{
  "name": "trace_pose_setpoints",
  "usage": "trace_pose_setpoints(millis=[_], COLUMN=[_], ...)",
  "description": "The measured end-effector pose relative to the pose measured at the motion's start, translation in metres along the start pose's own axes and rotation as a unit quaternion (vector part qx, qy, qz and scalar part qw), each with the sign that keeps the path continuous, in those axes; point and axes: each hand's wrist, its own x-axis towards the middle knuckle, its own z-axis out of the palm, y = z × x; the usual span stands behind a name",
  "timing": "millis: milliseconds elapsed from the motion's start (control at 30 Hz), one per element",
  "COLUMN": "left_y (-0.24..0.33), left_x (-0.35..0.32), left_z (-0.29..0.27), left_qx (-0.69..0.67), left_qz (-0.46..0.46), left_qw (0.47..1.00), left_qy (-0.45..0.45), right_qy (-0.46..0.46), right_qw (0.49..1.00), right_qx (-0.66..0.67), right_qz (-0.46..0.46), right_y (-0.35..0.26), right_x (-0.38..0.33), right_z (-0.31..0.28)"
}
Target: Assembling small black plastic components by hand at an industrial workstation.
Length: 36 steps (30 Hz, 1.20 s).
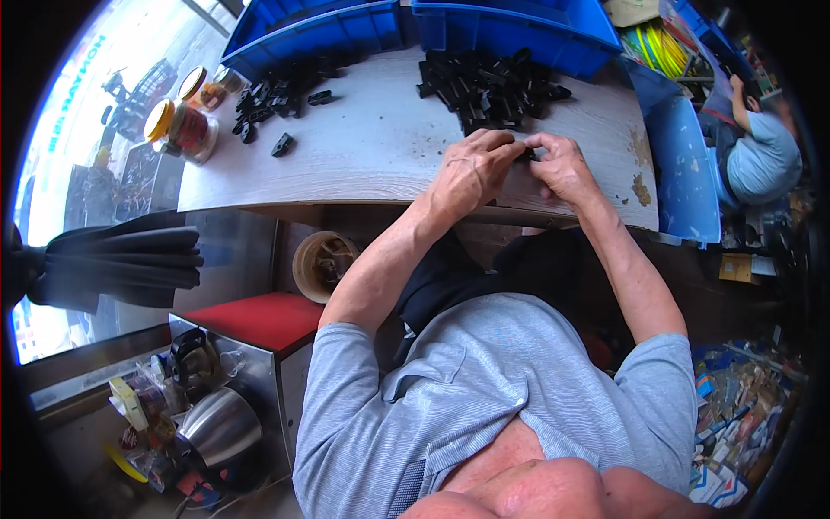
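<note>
Both my hands meet over the near edge of the pale wooden table (346, 164), just in front of a heap of black plastic parts (484, 95). Between them is a small black plastic part (526, 154), mostly covered by fingers. My right hand (564, 169) pinches it between thumb and fingers. My left hand (475, 169) is closed with its fingertips at the same part; its palm side is hidden. A second heap of small black parts (272, 97) lies at the left of the table. One loose black part (283, 144) sits apart from it, nearer to me.
Two blue bins (316, 43) (519, 36) stand along the table's far edge. Lidded jars (192, 134) are at the left corner. Another blue bin (683, 164) adjoins the right side. Below left are a bucket (303, 270), a red-topped cabinet (259, 320) and a kettle (223, 424). A person (765, 156) sits far right.
</note>
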Motion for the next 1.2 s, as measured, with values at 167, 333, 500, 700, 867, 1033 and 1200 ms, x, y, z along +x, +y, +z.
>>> trace_pose_setpoints(millis=[167,333,500,700,867,1033,1200], left_y=[0.001,0.004,0.011,0.012,-0.078,-0.114,-0.112], left_x=[0.004,-0.003,-0.011,-0.014,-0.069,-0.097,-0.094], left_z=[0.003,0.002,0.001,-0.015,-0.123,-0.159,-0.138], left_qx=[-0.002,0.038,0.105,0.030,0.334,0.432,0.380], left_qz=[0.020,0.016,-0.002,-0.051,-0.258,-0.340,-0.248], left_qw=[1.000,0.998,0.992,0.988,0.867,0.827,0.884], left_qy=[-0.015,-0.054,-0.073,0.144,0.264,0.116,0.109], right_qy=[0.012,-0.002,0.006,-0.016,0.026,0.208,0.349], right_qw=[1.000,1.000,1.000,1.000,0.996,0.955,0.911], right_qx=[-0.002,0.022,0.014,0.002,0.087,0.205,0.213], right_qz=[-0.016,-0.013,-0.023,-0.008,0.020,0.049,0.053], right_y=[0.006,0.010,0.008,0.007,0.019,0.048,0.047], right_x=[-0.002,0.001,0.001,0.000,-0.003,0.026,0.033], right_z=[-0.002,0.000,0.002,-0.006,-0.027,-0.096,-0.126])
